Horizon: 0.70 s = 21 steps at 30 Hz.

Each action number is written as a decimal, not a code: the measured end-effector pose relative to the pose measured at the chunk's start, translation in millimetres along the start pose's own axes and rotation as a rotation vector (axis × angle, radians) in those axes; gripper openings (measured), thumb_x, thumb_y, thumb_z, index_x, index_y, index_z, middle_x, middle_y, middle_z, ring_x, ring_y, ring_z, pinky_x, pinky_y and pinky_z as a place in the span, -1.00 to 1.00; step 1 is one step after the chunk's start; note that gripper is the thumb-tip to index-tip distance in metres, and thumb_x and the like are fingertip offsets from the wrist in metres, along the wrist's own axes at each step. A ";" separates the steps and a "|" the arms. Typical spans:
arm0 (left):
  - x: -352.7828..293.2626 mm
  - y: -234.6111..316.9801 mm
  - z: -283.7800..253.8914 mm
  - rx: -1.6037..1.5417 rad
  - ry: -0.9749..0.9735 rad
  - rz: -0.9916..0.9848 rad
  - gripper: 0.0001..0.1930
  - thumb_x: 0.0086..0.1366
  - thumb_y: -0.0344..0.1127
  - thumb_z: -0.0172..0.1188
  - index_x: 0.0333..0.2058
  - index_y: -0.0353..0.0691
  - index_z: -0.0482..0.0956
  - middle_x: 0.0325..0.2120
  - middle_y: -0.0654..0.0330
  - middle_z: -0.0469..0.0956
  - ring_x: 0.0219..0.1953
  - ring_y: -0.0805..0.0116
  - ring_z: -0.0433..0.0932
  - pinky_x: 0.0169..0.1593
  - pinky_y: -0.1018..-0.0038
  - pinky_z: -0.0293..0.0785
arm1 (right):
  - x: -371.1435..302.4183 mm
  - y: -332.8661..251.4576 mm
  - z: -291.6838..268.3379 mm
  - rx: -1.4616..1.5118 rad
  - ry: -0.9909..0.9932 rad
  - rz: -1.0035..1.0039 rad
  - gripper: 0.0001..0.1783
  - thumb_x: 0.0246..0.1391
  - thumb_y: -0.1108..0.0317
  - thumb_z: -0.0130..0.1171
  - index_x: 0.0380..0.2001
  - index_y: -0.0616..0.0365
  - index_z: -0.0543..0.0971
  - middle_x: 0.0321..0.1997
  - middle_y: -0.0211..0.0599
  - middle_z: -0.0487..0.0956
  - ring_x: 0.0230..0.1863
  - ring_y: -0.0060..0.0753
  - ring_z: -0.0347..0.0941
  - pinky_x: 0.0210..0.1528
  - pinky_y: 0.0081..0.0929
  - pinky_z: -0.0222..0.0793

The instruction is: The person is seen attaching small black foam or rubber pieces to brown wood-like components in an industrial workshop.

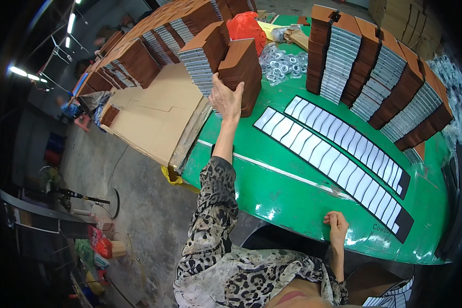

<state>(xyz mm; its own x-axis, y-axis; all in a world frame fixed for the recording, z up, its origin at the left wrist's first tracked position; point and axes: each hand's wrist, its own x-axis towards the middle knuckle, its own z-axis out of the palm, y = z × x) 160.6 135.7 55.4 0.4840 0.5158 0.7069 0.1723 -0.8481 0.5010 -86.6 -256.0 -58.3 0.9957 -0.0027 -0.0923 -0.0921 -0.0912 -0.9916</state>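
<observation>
My left hand (pixel 226 98) reaches up to a stack of brown flat pieces (pixel 241 64) at the table's far left. Its thumb and fingers are closed around the near corner of the stack; how many pieces they grip is hidden. Close beside stands a stack with silver-grey edges (pixel 199 66). Over the front of the green table (pixel 272 192), my right hand (pixel 337 227) is curled with its fingertips together, and anything inside is too small to make out. Two long black-framed strips of white panels (pixel 328 156) (pixel 351 141) lie side by side between my hands.
Tall stacks of brown and silver-edged pieces (pixel 374 66) line the far right. Bagged metal rings (pixel 282 64) and a red plastic bag (pixel 247 30) are at the back. More stacks (pixel 133 64) stand on cardboard (pixel 156 110) at left. A fan (pixel 113 201) is on the floor.
</observation>
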 end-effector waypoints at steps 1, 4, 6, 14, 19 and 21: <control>0.3 1.7 -0.1 -0.028 -0.008 0.010 -0.18 -0.12 -0.15 0.44 0.08 -0.22 0.18 -0.24 -0.02 0.52 -0.18 0.02 0.49 -0.10 0.18 0.35 | 1.0 -1.5 0.6 0.016 0.002 0.019 -0.76 0.24 0.37 -0.04 -0.36 0.33 0.53 -0.50 -0.28 0.56 -0.46 -0.56 0.47 -0.37 -0.62 0.39; 2.5 8.6 0.4 -0.094 -0.005 0.021 -0.19 -0.13 -0.20 0.44 0.07 -0.27 0.19 -0.24 -0.05 0.52 -0.20 0.00 0.50 -0.13 0.19 0.38 | 15.6 -23.6 9.8 -0.050 -0.067 -0.055 -0.78 0.22 0.40 -0.04 -0.37 0.33 0.53 -0.49 -0.29 0.56 -0.46 -0.55 0.47 -0.36 -0.61 0.39; 4.4 11.4 -2.3 -0.135 0.005 0.022 -0.19 -0.15 -0.24 0.45 0.06 -0.31 0.20 -0.24 -0.06 0.51 -0.21 0.00 0.50 -0.15 0.20 0.40 | 44.6 -54.6 28.9 -0.157 -0.186 -0.171 -0.79 0.20 0.41 -0.04 -0.37 0.32 0.53 -0.49 -0.30 0.55 -0.46 -0.54 0.46 -0.36 -0.59 0.37; 7.5 16.1 -8.0 -0.208 -0.019 0.025 -0.21 -0.13 -0.23 0.43 0.06 -0.31 0.21 -0.25 -0.09 0.50 -0.20 -0.03 0.50 -0.13 0.21 0.41 | 220.5 -161.6 184.6 0.348 -0.447 0.001 -0.57 0.27 0.16 -0.11 -0.01 0.33 0.35 -0.12 -0.13 0.45 -0.15 -0.40 0.43 -0.10 -0.45 0.43; 9.0 20.7 -5.6 -0.241 -0.031 0.023 -0.20 -0.14 -0.26 0.43 0.07 -0.31 0.20 -0.31 -0.04 0.48 -0.24 0.02 0.50 -0.16 0.23 0.41 | 287.0 -195.3 248.1 0.378 -0.472 0.133 -0.27 0.24 -0.11 -0.17 0.26 0.21 0.06 0.08 0.06 0.28 -0.01 -0.21 0.36 0.00 -0.26 0.38; 10.4 25.8 -4.9 -0.265 -0.070 0.003 -0.17 -0.16 -0.29 0.44 0.09 -0.31 0.16 -0.31 -0.08 0.47 -0.22 -0.03 0.47 -0.18 0.19 0.42 | 302.6 -203.3 260.7 0.296 -0.553 0.158 -0.13 0.15 -0.29 -0.19 0.29 0.14 0.01 0.16 0.13 0.21 0.06 -0.12 0.30 0.00 -0.22 0.37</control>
<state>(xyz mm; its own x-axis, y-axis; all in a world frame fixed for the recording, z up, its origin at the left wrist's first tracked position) 165.9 119.8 78.2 0.5440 0.4961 0.6767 -0.0551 -0.7836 0.6188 232.0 21.3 91.6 0.8271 0.5273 -0.1946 -0.3142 0.1467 -0.9380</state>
